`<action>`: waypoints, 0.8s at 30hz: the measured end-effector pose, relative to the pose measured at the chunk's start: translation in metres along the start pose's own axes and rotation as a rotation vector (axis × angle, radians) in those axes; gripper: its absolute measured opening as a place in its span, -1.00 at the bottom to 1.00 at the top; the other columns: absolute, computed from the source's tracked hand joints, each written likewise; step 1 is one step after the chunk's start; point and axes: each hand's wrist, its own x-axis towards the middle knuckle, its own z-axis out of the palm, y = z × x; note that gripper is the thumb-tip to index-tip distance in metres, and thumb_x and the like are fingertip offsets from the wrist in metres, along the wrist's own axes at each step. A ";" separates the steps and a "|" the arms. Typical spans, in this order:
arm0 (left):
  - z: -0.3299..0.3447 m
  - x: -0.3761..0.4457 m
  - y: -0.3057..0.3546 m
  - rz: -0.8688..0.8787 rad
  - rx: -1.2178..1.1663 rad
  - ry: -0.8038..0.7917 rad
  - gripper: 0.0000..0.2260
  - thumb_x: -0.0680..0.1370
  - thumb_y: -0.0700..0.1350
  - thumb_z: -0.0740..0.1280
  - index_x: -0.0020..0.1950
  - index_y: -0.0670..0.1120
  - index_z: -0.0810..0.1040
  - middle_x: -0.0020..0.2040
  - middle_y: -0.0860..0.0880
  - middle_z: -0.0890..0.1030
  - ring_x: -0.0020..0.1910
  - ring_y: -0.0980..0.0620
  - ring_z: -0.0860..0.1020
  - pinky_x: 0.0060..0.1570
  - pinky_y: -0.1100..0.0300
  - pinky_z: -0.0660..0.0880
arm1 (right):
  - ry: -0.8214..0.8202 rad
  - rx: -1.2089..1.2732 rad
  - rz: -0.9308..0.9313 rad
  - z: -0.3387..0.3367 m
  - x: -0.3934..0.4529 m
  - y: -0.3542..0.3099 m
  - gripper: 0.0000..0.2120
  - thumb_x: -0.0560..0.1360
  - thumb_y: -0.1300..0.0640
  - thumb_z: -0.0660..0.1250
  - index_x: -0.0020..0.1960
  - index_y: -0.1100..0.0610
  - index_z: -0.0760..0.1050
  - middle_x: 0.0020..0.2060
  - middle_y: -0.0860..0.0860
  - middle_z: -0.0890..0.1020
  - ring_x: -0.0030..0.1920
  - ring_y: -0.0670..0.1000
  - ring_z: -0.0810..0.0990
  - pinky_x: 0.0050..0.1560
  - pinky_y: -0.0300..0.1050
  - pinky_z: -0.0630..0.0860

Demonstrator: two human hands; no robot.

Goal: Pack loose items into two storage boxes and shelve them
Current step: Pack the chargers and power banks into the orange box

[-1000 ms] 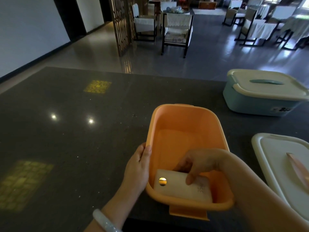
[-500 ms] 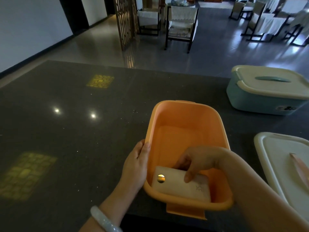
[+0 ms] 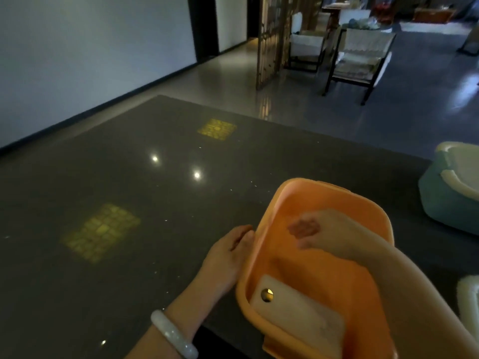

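An open orange storage box (image 3: 337, 200) stands on the dark table near its front edge. A flat cream pouch (image 3: 298, 312) with a round gold snap lies inside it against the near wall. My left hand (image 3: 228, 257) rests against the box's left outer wall, fingers on the rim. My right hand (image 3: 316, 229) hovers blurred above the middle of the box, fingers apart and holding nothing. A teal storage box (image 3: 445, 200) with a cream lid sits at the right edge. A white lid (image 3: 469, 299) shows at the lower right.
The dark polished table (image 3: 129, 203) stretches left and back, with yellow light patches and glints on it. Beyond its far edge are a grey floor, a wooden lattice screen (image 3: 269, 42) and black-framed chairs (image 3: 360, 55). A white bangle (image 3: 173, 335) circles my left wrist.
My right hand has let go of the cream pouch and lifted up and away over the box. The pouch now lies free in the box. The view has swung left.
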 end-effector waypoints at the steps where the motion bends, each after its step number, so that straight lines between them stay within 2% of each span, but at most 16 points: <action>1: -0.005 -0.002 -0.002 -0.014 0.048 0.033 -0.62 0.62 0.18 0.13 0.41 0.15 0.38 0.23 0.19 0.51 0.09 0.27 0.50 -0.01 0.35 0.40 | 0.045 -0.007 -0.041 -0.007 0.005 -0.007 -0.69 0.44 0.16 0.45 0.09 -0.15 0.52 -0.07 -0.23 0.60 -0.05 -0.30 0.56 -0.18 -0.40 0.44; 4: -0.029 -0.011 -0.012 -0.007 0.273 0.171 -0.59 0.62 0.14 0.16 0.46 0.11 0.31 0.33 0.10 0.45 0.24 0.17 0.44 0.20 0.28 0.37 | 0.131 -0.088 -0.156 -0.016 0.028 -0.039 -0.70 0.43 0.26 0.44 0.03 -0.09 0.56 -0.15 -0.23 0.57 -0.18 -0.32 0.54 -0.25 -0.55 0.40; 6: -0.050 -0.023 -0.021 0.021 0.589 0.283 -0.56 0.63 0.14 0.12 0.49 0.07 0.24 0.35 0.05 0.41 0.29 0.09 0.42 0.29 0.16 0.35 | 0.132 -0.229 -0.230 -0.007 0.048 -0.068 -0.69 0.44 0.26 0.41 0.11 -0.04 0.57 -0.06 -0.17 0.59 -0.08 -0.24 0.55 -0.15 -0.54 0.40; 9: -0.079 -0.043 -0.037 -0.023 0.895 0.375 -0.52 0.63 0.15 0.08 0.53 0.04 0.15 0.36 0.04 0.37 0.30 0.03 0.39 0.29 0.10 0.32 | 0.056 -0.480 -0.345 0.027 0.071 -0.110 -0.62 0.48 0.23 0.33 0.24 -0.06 0.49 0.19 -0.04 0.56 0.19 -0.01 0.54 0.19 -0.17 0.44; 12: -0.111 -0.070 -0.056 -0.129 0.981 0.426 -0.49 0.62 0.15 0.11 0.53 0.01 0.13 0.36 0.01 0.36 0.33 -0.01 0.37 0.33 0.07 0.27 | -0.092 -0.550 -0.458 0.070 0.086 -0.155 -0.56 0.50 0.28 0.28 0.30 -0.09 0.44 0.27 0.00 0.51 0.21 0.06 0.53 0.18 -0.02 0.49; 19: -0.179 -0.156 -0.108 -0.446 1.045 0.516 -0.47 0.60 0.12 0.20 0.51 -0.01 0.17 0.38 -0.03 0.34 0.37 -0.07 0.32 0.40 -0.02 0.18 | -0.280 -0.703 -0.707 0.172 0.094 -0.254 -0.52 0.48 0.27 0.26 0.35 -0.06 0.39 0.32 0.02 0.46 0.28 0.07 0.49 0.22 -0.04 0.46; 24: -0.222 -0.234 -0.154 -0.657 0.957 0.602 -0.49 0.58 0.09 0.24 0.48 -0.01 0.22 0.38 -0.05 0.34 0.37 -0.09 0.33 0.40 -0.06 0.20 | -0.405 -0.741 -0.842 0.251 0.079 -0.331 -0.51 0.46 0.26 0.32 0.35 -0.02 0.39 0.30 0.04 0.48 0.24 0.08 0.51 0.18 -0.02 0.50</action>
